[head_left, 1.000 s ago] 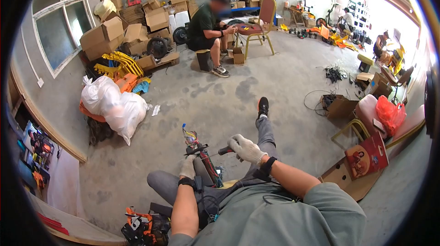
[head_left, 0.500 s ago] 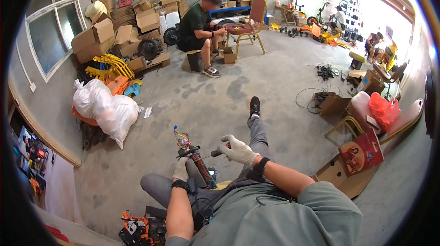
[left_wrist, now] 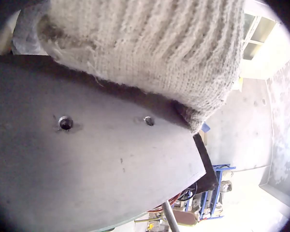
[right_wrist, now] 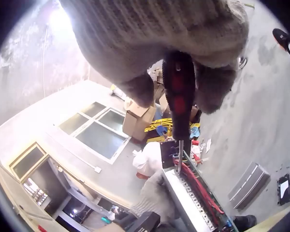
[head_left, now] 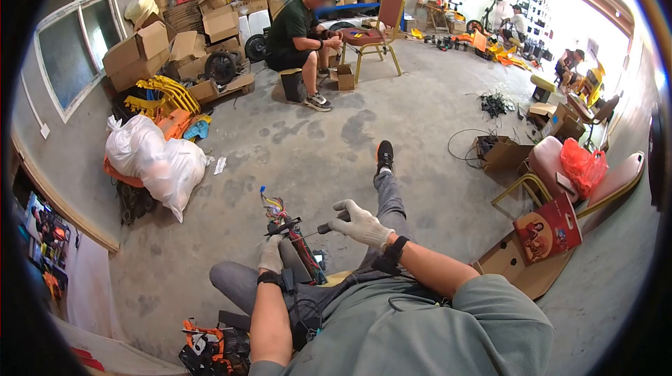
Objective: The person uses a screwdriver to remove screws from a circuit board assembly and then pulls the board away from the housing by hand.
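My gloved left hand (head_left: 270, 255) grips the end of a grey metal housing (left_wrist: 111, 159), which rests by my thigh. Two holes show in its side in the left wrist view. Inside the housing lie a row of parts and red wires (right_wrist: 203, 186); coloured wires (head_left: 274, 205) stick out of its far end. In my gloved right hand (head_left: 364, 227) is a screwdriver (right_wrist: 179, 96) with a black and red handle, held between thumb and fingers. Its shaft reaches into the housing near my left hand; the tip is hidden.
Orange and black parts (head_left: 210, 348) lie beside me on the left. A grey bar-shaped piece (right_wrist: 249, 186) is on the floor. White sacks (head_left: 157, 166) and cardboard boxes (head_left: 136, 54) line the left wall. Ahead, another person (head_left: 294, 43) sits by a chair; an open carton (head_left: 525, 264) is at right.
The head view has turned slightly, so the room appears shifted left. My right hand and the screwdriver handle have come a little closer to the housing; the left hand keeps its grip.
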A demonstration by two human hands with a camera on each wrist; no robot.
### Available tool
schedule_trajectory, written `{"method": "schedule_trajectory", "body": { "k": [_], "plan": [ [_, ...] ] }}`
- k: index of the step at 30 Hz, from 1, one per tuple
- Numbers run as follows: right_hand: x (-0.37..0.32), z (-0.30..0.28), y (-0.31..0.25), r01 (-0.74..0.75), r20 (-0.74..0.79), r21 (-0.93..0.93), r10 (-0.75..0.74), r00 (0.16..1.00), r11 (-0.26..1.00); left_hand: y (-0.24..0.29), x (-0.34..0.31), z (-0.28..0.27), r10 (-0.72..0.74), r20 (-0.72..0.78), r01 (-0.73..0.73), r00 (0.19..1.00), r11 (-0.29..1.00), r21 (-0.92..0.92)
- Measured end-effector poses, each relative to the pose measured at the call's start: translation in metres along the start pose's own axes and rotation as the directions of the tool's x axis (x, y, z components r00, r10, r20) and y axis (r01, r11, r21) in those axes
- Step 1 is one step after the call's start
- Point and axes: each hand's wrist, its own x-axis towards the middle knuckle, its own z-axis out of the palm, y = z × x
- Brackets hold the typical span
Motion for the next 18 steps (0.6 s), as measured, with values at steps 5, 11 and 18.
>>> {"method": "schedule_trajectory", "body": {
  "k": [5, 11, 18],
  "plan": [
    [0.005, -0.013, -0.011, -0.344, 0.199, -0.038, 0.345, 0.917, 0.938, 0.000, 0.003, -0.002, 0.075, -0.002, -0.075, 0.997, 0.995, 0.060],
    [0.008, 0.005, 0.026, 0.047, -0.008, -0.056, -0.047, 0.999, 0.997, -0.004, 0.005, -0.002, 0.063, -0.027, -0.061, 0.998, 0.997, 0.041],
    [0.004, -0.005, -0.011, -0.247, 0.069, 0.045, 0.243, 0.968, 0.968, 0.000, -0.001, 0.001, 0.058, -0.062, -0.053, 0.996, 0.996, 0.072]
  ]
}}
